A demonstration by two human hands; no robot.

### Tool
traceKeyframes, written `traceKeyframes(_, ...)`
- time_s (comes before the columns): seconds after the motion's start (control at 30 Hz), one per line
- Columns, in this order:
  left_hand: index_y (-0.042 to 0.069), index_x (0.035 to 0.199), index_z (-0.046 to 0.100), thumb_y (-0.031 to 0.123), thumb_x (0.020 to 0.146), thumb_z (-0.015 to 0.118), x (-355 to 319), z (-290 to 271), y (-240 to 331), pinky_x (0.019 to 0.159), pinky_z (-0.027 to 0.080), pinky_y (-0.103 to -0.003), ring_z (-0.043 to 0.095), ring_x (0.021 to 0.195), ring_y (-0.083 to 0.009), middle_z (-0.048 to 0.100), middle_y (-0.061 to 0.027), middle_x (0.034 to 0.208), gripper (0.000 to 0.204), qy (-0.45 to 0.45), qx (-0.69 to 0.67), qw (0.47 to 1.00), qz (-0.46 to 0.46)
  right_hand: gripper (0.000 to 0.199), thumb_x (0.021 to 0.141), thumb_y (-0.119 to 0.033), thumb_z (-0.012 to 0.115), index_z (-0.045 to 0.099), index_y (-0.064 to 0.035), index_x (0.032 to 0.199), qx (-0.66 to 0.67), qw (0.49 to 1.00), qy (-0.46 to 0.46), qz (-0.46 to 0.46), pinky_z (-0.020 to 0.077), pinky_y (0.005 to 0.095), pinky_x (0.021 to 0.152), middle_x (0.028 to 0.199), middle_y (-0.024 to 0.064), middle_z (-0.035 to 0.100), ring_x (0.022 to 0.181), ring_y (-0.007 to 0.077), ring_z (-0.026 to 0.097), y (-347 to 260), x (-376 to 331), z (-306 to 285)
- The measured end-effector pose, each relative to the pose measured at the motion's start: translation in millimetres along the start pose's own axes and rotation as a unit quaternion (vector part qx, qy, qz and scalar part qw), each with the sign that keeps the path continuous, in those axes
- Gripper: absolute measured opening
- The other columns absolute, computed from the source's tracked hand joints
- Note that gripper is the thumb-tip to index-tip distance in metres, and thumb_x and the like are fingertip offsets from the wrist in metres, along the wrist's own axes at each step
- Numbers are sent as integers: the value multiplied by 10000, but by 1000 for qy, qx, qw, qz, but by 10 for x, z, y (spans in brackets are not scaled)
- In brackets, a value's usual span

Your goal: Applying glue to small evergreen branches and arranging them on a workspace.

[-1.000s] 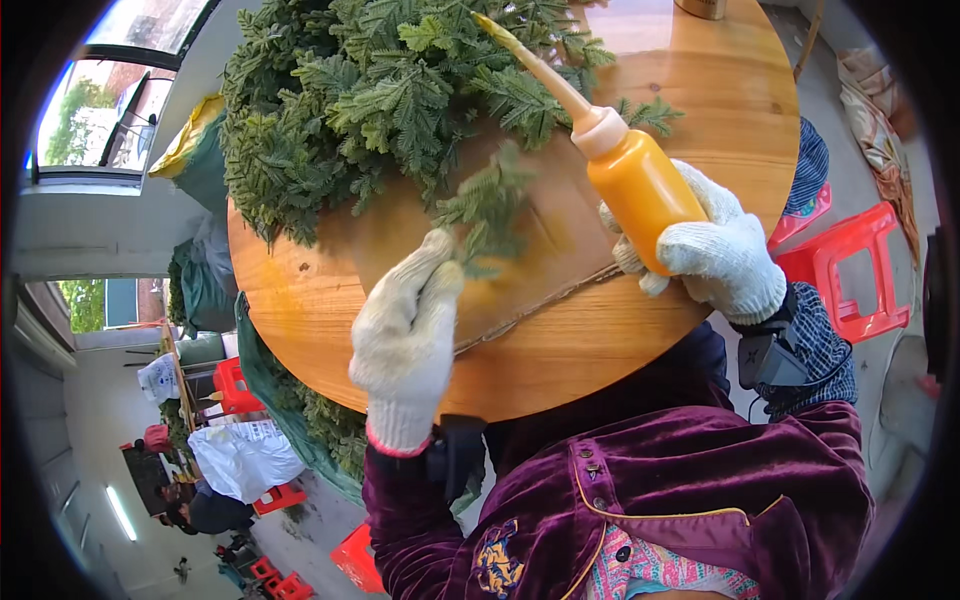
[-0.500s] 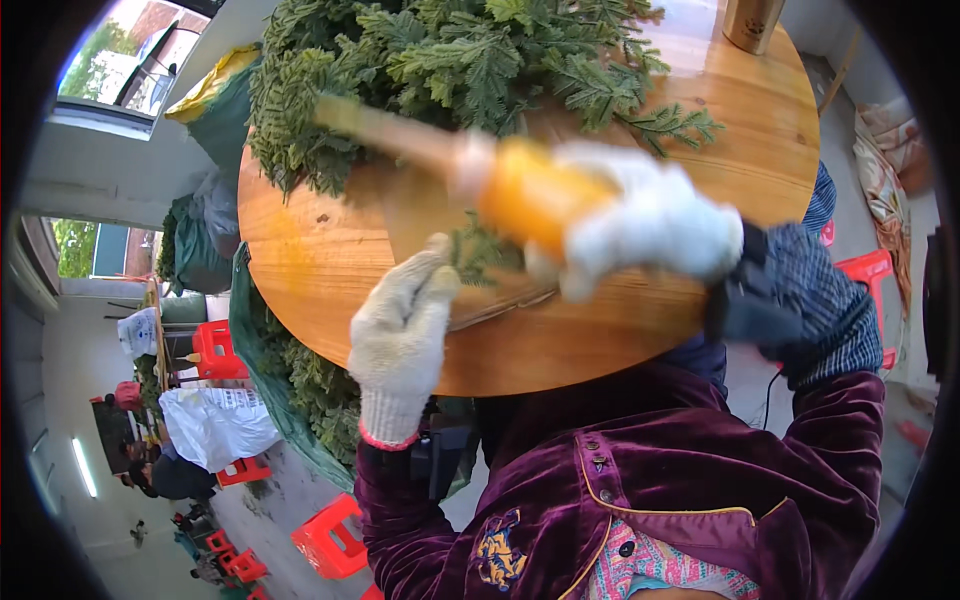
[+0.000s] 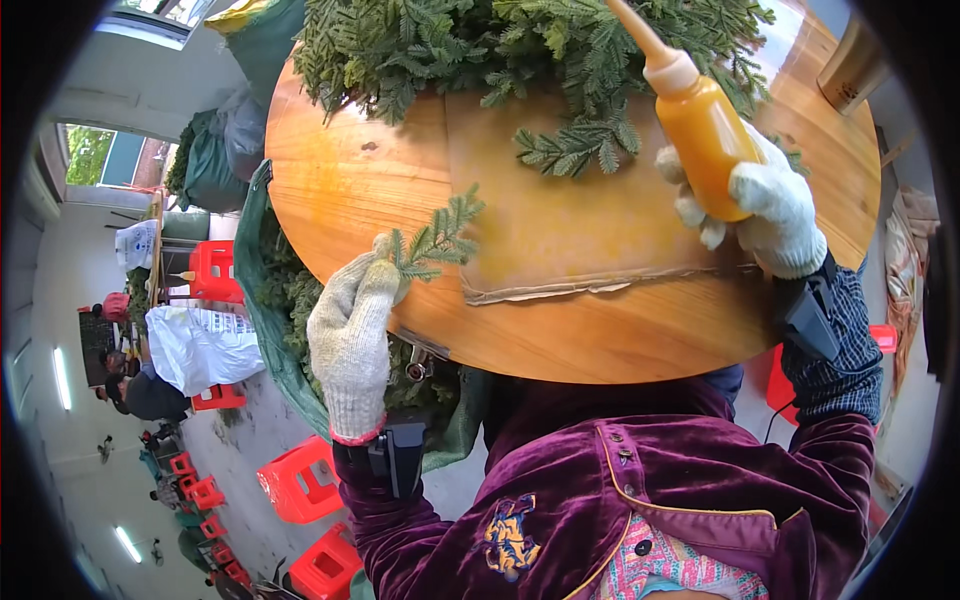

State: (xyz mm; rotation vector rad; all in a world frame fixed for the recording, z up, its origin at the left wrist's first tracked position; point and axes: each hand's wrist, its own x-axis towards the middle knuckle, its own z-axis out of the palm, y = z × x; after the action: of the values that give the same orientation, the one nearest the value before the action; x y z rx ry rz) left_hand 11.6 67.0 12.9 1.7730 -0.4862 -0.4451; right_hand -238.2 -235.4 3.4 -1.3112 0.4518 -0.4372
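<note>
My left hand (image 3: pixel 350 345), in a white knit glove, pinches the cut end of a small green fir sprig (image 3: pixel 442 238) between thumb and fingers, over the table's near left edge. My gloved right hand (image 3: pixel 782 212) is wrapped round a squeeze bottle (image 3: pixel 705 140) of orange-yellow liquid. Its long tapered nozzle points up and to the far left, away from the sprig. Between the hands a flat brown cardboard sheet (image 3: pixel 570 260) with yellow stains lies on the round wooden table (image 3: pixel 335 195). A loose fir branch tip (image 3: pixel 580 150) overlaps the sheet.
A heap of fir branches (image 3: pixel 410 55) covers the far side of the table. A brown metallic cup (image 3: pixel 850 68) stands at the far right. Below the left edge hangs a green sack (image 3: pixel 258 235) with more greenery. Red stools (image 3: pixel 300 480) and people (image 3: pixel 150 390) are at left.
The squeeze bottle has swung right and its nozzle has turned up, away from the sprig. My left hand has moved left with the sprig. The view has shifted, showing more cardboard.
</note>
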Motion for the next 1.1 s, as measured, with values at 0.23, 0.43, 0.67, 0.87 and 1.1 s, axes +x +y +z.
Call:
traceKeyframes(0.23,-61,1231,738,50,943,802,-241,398,-37,969,564,-304,719,1075,-181,759,-176,1226,315,16,66,996,56,1059,700,-550,859,459,19,1499,-18,999,13,32,578,239,540,1133,152,706,789,149,722,-59,-33,61)
traceKeyframes(0.43,-9,1217,759,125,897,835,-302,492,-22,928,559,-362,722,894,-267,775,-176,1043,355,-33,245,957,153,970,748,-534,849,501,-4,1482,-35,999,-5,35,566,254,558,1150,120,705,791,149,704,-14,-110,7)
traceKeyframes(0.67,60,1252,704,192,845,812,-438,400,-217,922,529,-472,734,808,-260,729,-96,843,441,9,425,850,312,1145,730,-612,858,382,-8,1578,-3,999,-36,-3,502,214,498,1129,76,656,699,106,642,285,-83,-152)
traceKeyframes(0.87,42,1365,632,327,818,824,-548,405,-392,1194,383,-578,731,1036,-296,749,-117,1032,646,12,359,887,289,936,929,-521,719,345,5,1607,60,988,-136,-45,470,227,513,1312,166,642,720,127,596,605,109,-545)
traceKeyframes(1.1,75,1402,629,419,825,819,-697,302,-576,1263,274,-588,620,1305,-341,690,-145,1297,698,-6,363,853,374,845,1012,-491,629,327,6,1624,87,985,-143,-43,471,229,544,1410,182,614,784,140,598,703,203,-734)
